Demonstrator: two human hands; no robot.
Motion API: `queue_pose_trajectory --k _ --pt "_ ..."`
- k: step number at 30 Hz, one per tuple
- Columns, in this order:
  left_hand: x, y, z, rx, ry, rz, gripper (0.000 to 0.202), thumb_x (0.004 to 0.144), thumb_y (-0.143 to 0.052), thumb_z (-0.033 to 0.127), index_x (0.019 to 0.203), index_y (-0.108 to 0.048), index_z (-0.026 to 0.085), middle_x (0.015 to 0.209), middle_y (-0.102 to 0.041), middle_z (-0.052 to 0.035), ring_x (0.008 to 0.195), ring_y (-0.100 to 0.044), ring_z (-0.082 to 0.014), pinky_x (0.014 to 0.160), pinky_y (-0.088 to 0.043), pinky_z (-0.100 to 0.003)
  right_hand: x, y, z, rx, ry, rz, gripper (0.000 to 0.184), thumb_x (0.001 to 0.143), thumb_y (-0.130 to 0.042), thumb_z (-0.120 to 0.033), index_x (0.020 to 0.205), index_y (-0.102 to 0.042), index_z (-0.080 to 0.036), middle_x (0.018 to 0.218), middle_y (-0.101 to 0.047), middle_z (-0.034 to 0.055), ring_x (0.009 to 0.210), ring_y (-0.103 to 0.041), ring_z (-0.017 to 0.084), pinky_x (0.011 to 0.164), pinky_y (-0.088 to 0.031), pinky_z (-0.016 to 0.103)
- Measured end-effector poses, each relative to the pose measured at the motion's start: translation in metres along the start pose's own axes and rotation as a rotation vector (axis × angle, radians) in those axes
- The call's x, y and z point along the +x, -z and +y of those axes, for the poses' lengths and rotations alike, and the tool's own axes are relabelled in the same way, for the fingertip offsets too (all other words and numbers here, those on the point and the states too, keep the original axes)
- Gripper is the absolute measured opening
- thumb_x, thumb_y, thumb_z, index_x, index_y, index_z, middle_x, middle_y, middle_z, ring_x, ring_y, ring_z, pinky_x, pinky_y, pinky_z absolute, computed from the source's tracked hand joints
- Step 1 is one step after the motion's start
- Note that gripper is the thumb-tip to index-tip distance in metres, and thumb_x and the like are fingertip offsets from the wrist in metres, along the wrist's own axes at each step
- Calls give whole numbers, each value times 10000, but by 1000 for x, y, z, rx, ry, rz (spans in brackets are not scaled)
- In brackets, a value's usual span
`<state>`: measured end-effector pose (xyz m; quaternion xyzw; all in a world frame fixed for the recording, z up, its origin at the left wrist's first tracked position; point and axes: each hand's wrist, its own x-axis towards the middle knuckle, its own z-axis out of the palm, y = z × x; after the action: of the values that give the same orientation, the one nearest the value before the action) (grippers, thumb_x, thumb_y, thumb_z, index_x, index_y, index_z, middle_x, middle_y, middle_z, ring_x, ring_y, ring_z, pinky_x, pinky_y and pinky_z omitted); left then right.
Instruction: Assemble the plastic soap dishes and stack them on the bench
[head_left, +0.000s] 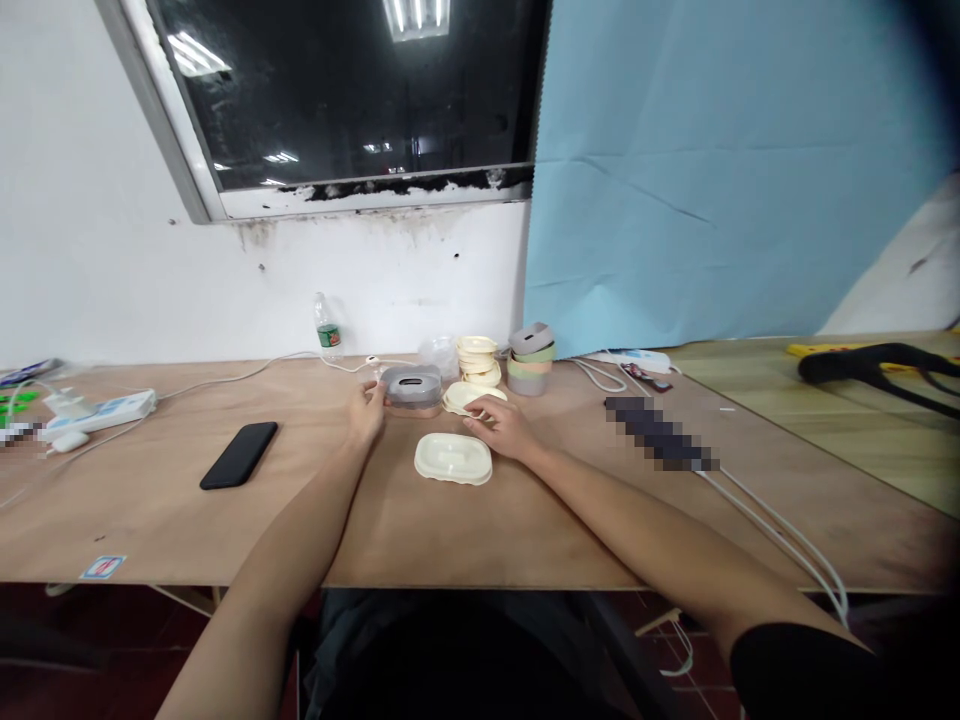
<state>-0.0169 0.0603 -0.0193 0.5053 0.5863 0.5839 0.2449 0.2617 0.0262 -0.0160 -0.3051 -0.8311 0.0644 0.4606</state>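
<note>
Grey oval plastic boxes (412,384), the top one with a dark slot in it, stand near the middle of the table with a pinkish one under them. Against their left end rest the fingers of my left hand (366,408), stretched out rather than wrapped round. My right hand (501,428) has its thumb and fingers bent at the right edge of a cream plastic lid (459,397), beside the boxes. Closer to me lies another cream lid (453,458), flat on the table. Behind my right hand is a stack of cream pieces (477,357).
Grey, green and pink boxes (529,365) are stacked at the back right. A plastic bottle (327,327) stands by the wall. On the left are a black phone (240,456) and a power strip (101,415). White cables (780,535) run off the right side of the table (420,545).
</note>
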Motion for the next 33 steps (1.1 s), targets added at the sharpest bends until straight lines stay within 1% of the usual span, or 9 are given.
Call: queue_pose_trajectory --k 3,7,11,13,15,19,25,30,33 --pt "-3 2 3 27 -52 40 502 850 -485 534 1131 -536 122 653 -635 -8 508 -552 -125 534 -434 -241 -1 0 0 6 2 -5 234 852 -557 -403 958 -656 -220 896 -678 64 776 -619 189 694 -523 338" --pt "-12 5 10 139 -271 49 431 887 -458 489 1120 -561 141 640 -593 6 592 -572 -134 584 -429 -236 -1 4 -2 -1 48 -78 294 825 -591 -448 993 -651 -214 903 -679 64 806 -622 196 731 -508 348" --pt "-26 2 20 352 -487 -66 341 906 -445 445 956 -650 177 660 -618 -12 622 -577 -143 599 -408 -246 1 7 -9 -28 235 -314 503 728 -654 -579 1068 -642 -208 959 -683 78 882 -617 226 801 -483 372" --pt "-33 -2 25 449 -586 -140 324 908 -455 429 928 -672 190 707 -655 -26 650 -593 -150 609 -400 -251 3 7 -15 -60 320 -425 598 677 -667 -633 1097 -638 -208 972 -680 83 884 -610 234 811 -470 378" --pt "-40 -5 29 520 -657 -200 314 909 -461 414 932 -686 195 745 -679 -40 676 -607 -158 619 -397 -256 4 6 -21 -100 371 -485 629 657 -663 -661 1088 -645 -203 942 -676 85 860 -602 234 805 -458 379" --pt "-46 -9 32 588 -693 -261 302 908 -467 396 926 -693 196 731 -686 -41 653 -608 -162 602 -395 -259 6 6 -27 -155 390 -532 614 663 -648 -671 1048 -659 -193 883 -664 82 832 -587 232 784 -443 377" --pt "-46 -9 32 600 -682 -292 298 901 -476 401 920 -692 197 722 -686 -38 639 -607 -160 585 -396 -257 7 9 -29 -109 352 -570 576 689 -665 -615 1080 -645 -193 952 -667 84 881 -593 229 817 -448 375" --pt "-47 -9 34 584 -686 -318 292 902 -477 394 898 -695 199 729 -689 -41 637 -608 -164 579 -397 -258 4 7 -28 -82 308 -560 572 702 -681 -548 1154 -615 -203 1023 -668 86 914 -610 232 829 -468 379" --pt "-48 -9 35 578 -677 -325 290 898 -482 393 898 -698 200 740 -695 -44 645 -614 -168 587 -410 -261 3 7 -26 -54 296 -507 525 711 -685 -461 1167 -608 -212 1074 -660 84 962 -610 234 861 -473 384"
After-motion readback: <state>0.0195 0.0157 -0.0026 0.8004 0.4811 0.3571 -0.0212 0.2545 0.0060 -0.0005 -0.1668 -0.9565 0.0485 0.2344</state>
